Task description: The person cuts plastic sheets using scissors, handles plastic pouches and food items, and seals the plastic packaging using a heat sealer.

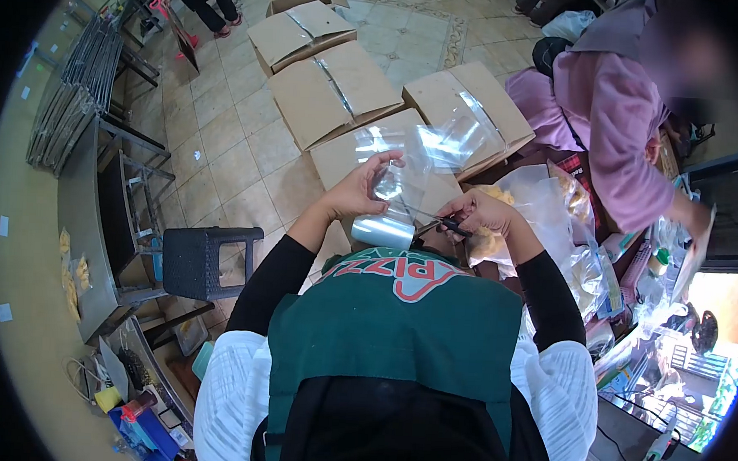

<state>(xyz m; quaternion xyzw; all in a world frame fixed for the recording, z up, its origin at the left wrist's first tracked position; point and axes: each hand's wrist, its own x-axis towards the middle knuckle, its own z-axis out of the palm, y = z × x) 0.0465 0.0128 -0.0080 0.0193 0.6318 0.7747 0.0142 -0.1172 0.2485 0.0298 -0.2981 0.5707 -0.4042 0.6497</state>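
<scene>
Through the head camera I am looking down at two bare hands working just in front of a green apron (388, 336). The left hand (359, 190) is gripping clear plastic film (411, 178), its fingers curling above and its thumb bending below, with the film running between them. The right hand (482, 213) is pinching black-handled scissors (453, 226), and the blades are pointing leftward into the gap between the hands. The film is lying to the right of the left hand and to the left of the right hand, near the blades (I am not making out whether they are biting into it, since glare is washing over the plastic). A shiny rolled piece of plastic (383, 231) is resting just below the left hand, close to the apron. Beyond the hands, cardboard boxes (313, 98) are standing on the tiled floor (235, 152), and clear sheets (461, 143) are draping over the right-hand one. Bags of yellowish pieces (562, 203) are lying beside the right hand. Farther right, a co-worker (611, 147) in a pink garment is reaching forward.
</scene>
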